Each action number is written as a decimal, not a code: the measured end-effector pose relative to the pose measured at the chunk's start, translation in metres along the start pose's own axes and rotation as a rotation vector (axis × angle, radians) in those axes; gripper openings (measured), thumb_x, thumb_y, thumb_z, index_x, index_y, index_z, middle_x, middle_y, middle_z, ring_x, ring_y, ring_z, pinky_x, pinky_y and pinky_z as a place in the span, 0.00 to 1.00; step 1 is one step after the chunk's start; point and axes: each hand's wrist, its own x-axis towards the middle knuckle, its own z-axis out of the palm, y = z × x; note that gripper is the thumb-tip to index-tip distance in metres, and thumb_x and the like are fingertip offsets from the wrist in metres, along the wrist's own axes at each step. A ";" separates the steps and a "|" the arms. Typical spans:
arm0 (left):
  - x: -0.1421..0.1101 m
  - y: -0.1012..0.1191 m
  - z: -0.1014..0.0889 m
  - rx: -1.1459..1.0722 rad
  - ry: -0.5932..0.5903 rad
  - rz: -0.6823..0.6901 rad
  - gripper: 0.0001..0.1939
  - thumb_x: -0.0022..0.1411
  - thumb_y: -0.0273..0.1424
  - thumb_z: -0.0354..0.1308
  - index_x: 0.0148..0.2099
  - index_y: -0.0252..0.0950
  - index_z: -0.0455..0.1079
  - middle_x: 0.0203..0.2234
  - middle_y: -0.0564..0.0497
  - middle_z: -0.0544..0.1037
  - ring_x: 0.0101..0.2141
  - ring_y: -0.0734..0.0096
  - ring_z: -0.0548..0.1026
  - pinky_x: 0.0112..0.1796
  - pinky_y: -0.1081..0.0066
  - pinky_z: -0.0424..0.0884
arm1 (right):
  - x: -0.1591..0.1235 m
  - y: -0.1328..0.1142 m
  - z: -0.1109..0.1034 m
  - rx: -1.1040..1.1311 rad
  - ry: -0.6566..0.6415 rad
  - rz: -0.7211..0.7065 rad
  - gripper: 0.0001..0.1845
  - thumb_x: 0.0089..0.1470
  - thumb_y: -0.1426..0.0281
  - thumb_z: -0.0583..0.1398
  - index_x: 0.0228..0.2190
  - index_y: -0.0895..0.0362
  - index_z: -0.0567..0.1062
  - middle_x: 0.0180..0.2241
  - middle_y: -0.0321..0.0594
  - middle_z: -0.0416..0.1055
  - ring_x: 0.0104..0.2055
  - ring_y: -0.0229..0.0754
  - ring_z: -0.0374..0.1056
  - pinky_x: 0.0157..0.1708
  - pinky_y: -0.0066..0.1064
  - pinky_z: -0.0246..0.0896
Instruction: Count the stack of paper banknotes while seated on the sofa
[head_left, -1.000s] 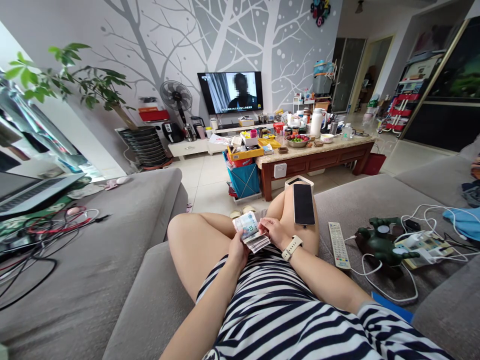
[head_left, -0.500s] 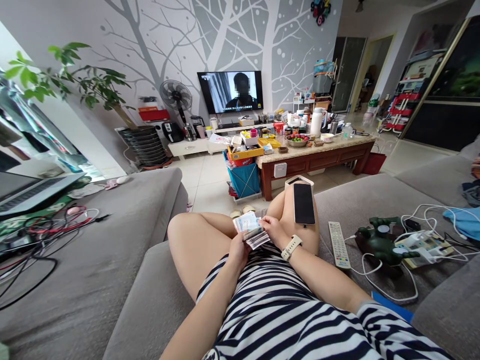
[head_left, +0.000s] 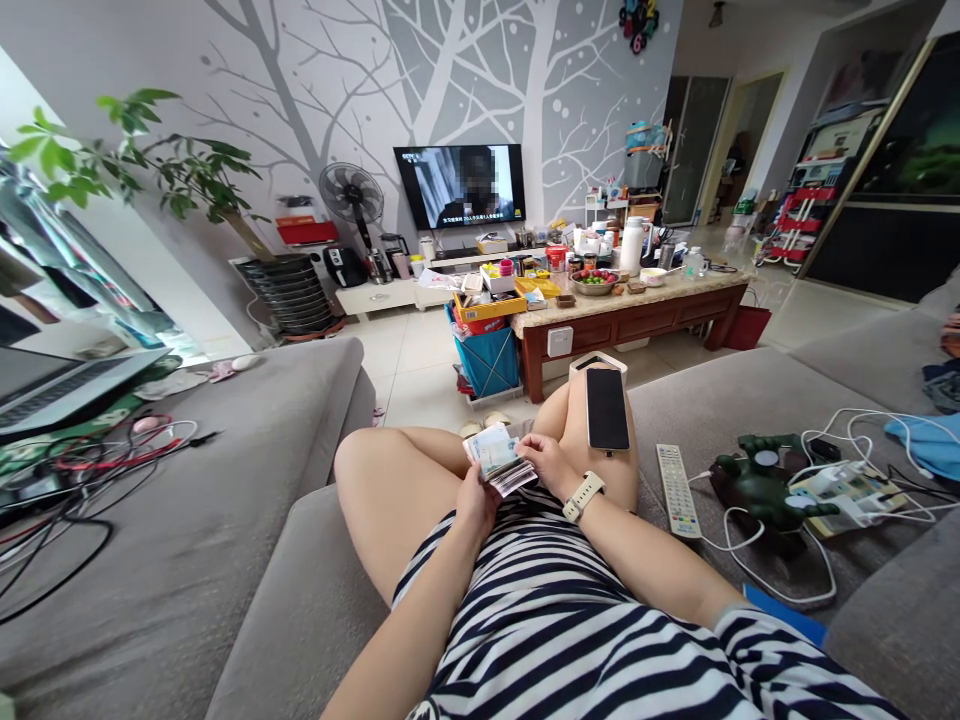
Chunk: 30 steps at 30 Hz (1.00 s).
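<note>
- Head view, clock face centred on the banknotes (head_left: 491,450), with twelve away from the wearer: the banknotes sit over the lap, between the bare thighs, pale and bluish ones fanned at the top, a folded part nearer the wearer.
- The left hand (head_left: 478,497), at seven o'clock, is clamped on the near side of the banknotes; this grip seems to bear the bundle and keep its fold together.
- The right hand (head_left: 546,462), at three o'clock, has its fingertips pinched on the right edge, perhaps because loose paper parts most easily there; how many sheets lie between them I cannot tell.
- A beige-strapped watch (head_left: 583,496) is on the right wrist.
- The phone (head_left: 607,410) lies screen up on the right thigh at two o'clock, probably within easy reach yet out of both hands' way.
- The remote (head_left: 678,490) lies on the sofa (head_left: 735,400) at three o'clock, beside the wearer.
- At one o'clock, well apart, stands the crowded table (head_left: 667,309).
</note>
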 end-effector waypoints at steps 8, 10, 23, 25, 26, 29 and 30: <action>0.002 -0.001 -0.001 -0.012 -0.009 -0.006 0.16 0.64 0.32 0.49 0.49 0.33 0.72 0.38 0.41 0.80 0.40 0.57 0.78 0.40 0.62 0.75 | 0.000 0.000 0.000 0.025 -0.010 0.034 0.17 0.42 0.57 0.64 0.23 0.57 0.69 0.16 0.28 0.57 0.19 0.32 0.49 0.21 0.27 0.44; 0.003 -0.002 -0.002 -0.005 -0.012 -0.006 0.16 0.63 0.31 0.49 0.49 0.33 0.71 0.37 0.41 0.80 0.40 0.58 0.78 0.40 0.62 0.75 | -0.001 -0.001 0.001 0.020 -0.007 0.041 0.17 0.42 0.57 0.64 0.23 0.57 0.68 0.16 0.27 0.56 0.19 0.32 0.49 0.21 0.27 0.44; 0.006 -0.004 -0.005 -0.012 -0.021 0.008 0.17 0.62 0.30 0.51 0.50 0.31 0.71 0.37 0.40 0.80 0.39 0.58 0.78 0.40 0.62 0.75 | -0.003 -0.005 0.003 0.048 -0.016 0.061 0.17 0.41 0.57 0.65 0.24 0.57 0.68 0.16 0.27 0.55 0.19 0.32 0.49 0.21 0.27 0.44; 0.008 -0.004 -0.006 -0.006 -0.033 0.010 0.17 0.61 0.31 0.52 0.50 0.31 0.71 0.37 0.40 0.80 0.39 0.58 0.78 0.40 0.62 0.75 | -0.003 -0.005 0.003 0.054 -0.018 0.065 0.17 0.41 0.57 0.65 0.24 0.57 0.68 0.16 0.27 0.55 0.19 0.32 0.49 0.21 0.27 0.43; 0.009 -0.005 -0.007 -0.001 -0.042 0.012 0.17 0.61 0.31 0.52 0.50 0.30 0.72 0.37 0.40 0.80 0.39 0.58 0.78 0.40 0.62 0.75 | -0.003 -0.006 0.003 0.056 -0.019 0.067 0.17 0.41 0.57 0.65 0.24 0.57 0.68 0.16 0.27 0.55 0.19 0.32 0.49 0.21 0.27 0.43; 0.011 -0.006 -0.009 0.010 -0.059 0.022 0.17 0.61 0.32 0.52 0.50 0.31 0.72 0.37 0.40 0.80 0.40 0.57 0.78 0.39 0.62 0.75 | -0.003 -0.005 0.003 0.059 -0.024 0.069 0.17 0.41 0.57 0.65 0.24 0.57 0.68 0.16 0.27 0.55 0.18 0.31 0.48 0.21 0.27 0.43; 0.011 -0.006 -0.009 0.014 -0.060 0.024 0.17 0.61 0.32 0.52 0.49 0.31 0.72 0.37 0.40 0.80 0.40 0.57 0.78 0.39 0.62 0.75 | -0.003 -0.005 0.003 0.060 -0.027 0.067 0.17 0.41 0.57 0.65 0.24 0.57 0.68 0.16 0.27 0.55 0.18 0.31 0.48 0.20 0.27 0.43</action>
